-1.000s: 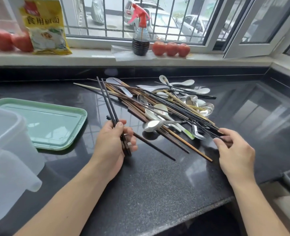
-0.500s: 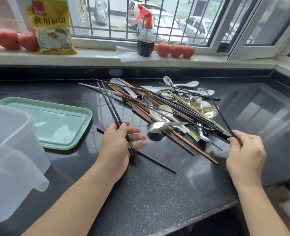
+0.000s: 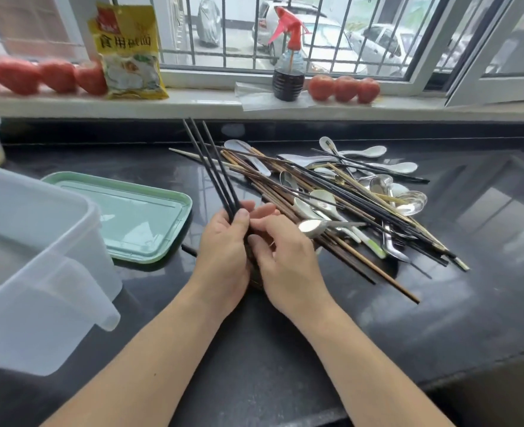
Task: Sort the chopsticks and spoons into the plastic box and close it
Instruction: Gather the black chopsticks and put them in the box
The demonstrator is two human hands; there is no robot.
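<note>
My left hand [image 3: 223, 257] grips three black chopsticks [image 3: 211, 167] that point up and away toward the window sill. My right hand [image 3: 280, 257] lies right beside it, its fingers curled against the lower ends of those chopsticks; whether it grips them is hidden. To the right, a heap of brown, black and pale chopsticks [image 3: 331, 211] lies mixed with white and metal spoons [image 3: 408, 203] on the black counter. The clear plastic box [image 3: 39, 241] stands at the left, with its green lid [image 3: 125, 217] flat on the counter beside it.
On the window sill stand a yellow food packet [image 3: 128, 53], a spray bottle [image 3: 288, 66] and rows of tomatoes [image 3: 344, 87]. One black chopstick end [image 3: 188, 249] pokes out left of my left wrist. The counter's front edge [image 3: 439, 377] runs across the lower right.
My right hand came left from the far end of the heap with a black chopstick and joined my left hand. The left hand raised its chopsticks more upright, now holding three.
</note>
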